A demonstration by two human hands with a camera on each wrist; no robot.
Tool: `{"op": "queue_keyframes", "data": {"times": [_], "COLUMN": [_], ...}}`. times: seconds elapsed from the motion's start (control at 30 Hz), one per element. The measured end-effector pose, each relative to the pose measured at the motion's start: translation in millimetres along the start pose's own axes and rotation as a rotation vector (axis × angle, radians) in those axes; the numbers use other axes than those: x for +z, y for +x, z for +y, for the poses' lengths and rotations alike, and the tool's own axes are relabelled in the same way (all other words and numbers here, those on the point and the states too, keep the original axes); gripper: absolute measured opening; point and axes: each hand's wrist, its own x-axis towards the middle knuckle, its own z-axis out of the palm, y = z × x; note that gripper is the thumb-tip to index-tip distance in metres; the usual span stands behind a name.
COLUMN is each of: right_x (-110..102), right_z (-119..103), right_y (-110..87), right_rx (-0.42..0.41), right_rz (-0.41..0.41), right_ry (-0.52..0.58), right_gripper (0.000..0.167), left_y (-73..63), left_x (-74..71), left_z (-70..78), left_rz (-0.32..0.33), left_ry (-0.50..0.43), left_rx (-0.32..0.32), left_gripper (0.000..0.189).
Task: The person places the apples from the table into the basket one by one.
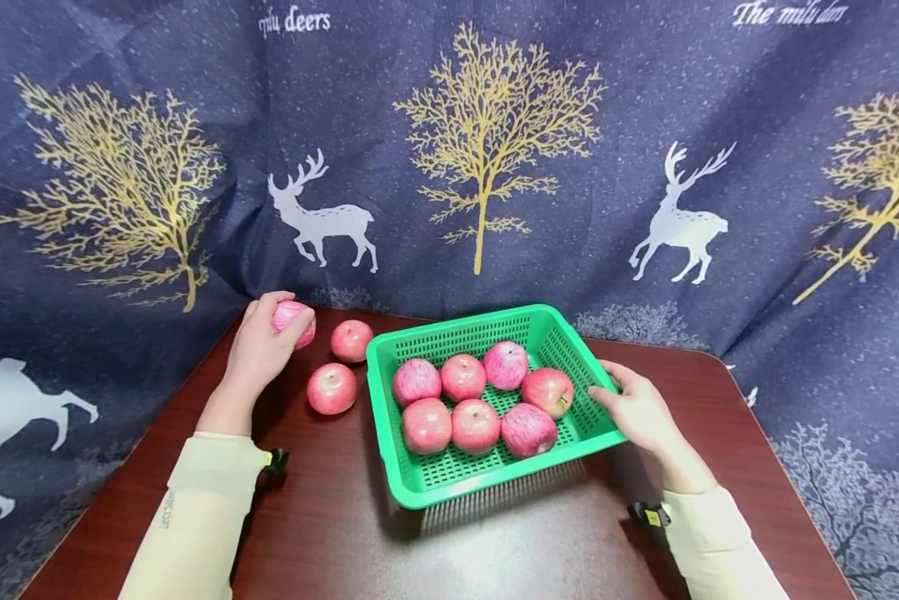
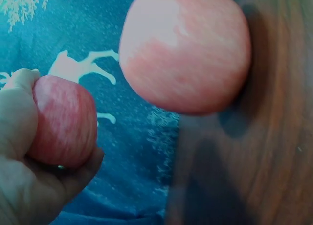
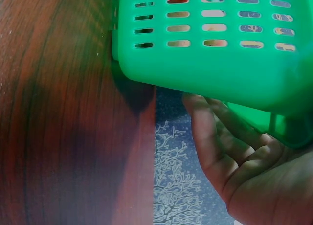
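My left hand point(image 1: 263, 343) grips a streaked pink-red apple point(image 1: 293, 322) at the far left of the table, thumb on one side and fingers round the other. In the left wrist view this apple point(image 2: 66, 121) sits between thumb and fingers. Two more apples lie just right of that hand, one redder apple point(image 1: 332, 388) nearer me and another apple point(image 1: 352, 341) behind it. My right hand point(image 1: 640, 408) holds the right end of a green plastic basket point(image 1: 486, 477), thumb over its rim. From the right wrist, curled fingers point(image 3: 208, 132) show beneath the basket's edge. Several apples point(image 1: 475, 426) lie inside.
The dark brown wooden table point(image 1: 314, 533) narrows towards a blue cloth backdrop point(image 1: 419, 100) printed with deer and trees, which hangs right behind its far edge. The basket takes up the table's middle, tilted slightly, its left end beside the two loose apples.
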Motion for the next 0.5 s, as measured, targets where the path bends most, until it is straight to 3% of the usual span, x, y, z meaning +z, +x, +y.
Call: {"op": "queue_keyframes", "data": {"times": [0.5], "right_x": [-2], "right_z": [2], "right_y": [0.4], "right_rx": [0.001], "right_rz": [-0.003], "right_ry": [0.012], "right_gripper": [0.055], "left_y": [2.2], "left_x": [3.2], "left_z": [44.6], "left_rz": [-0.003], "left_ry": [-0.028], "left_rx": [0.099], "left_gripper": [0.055]}}
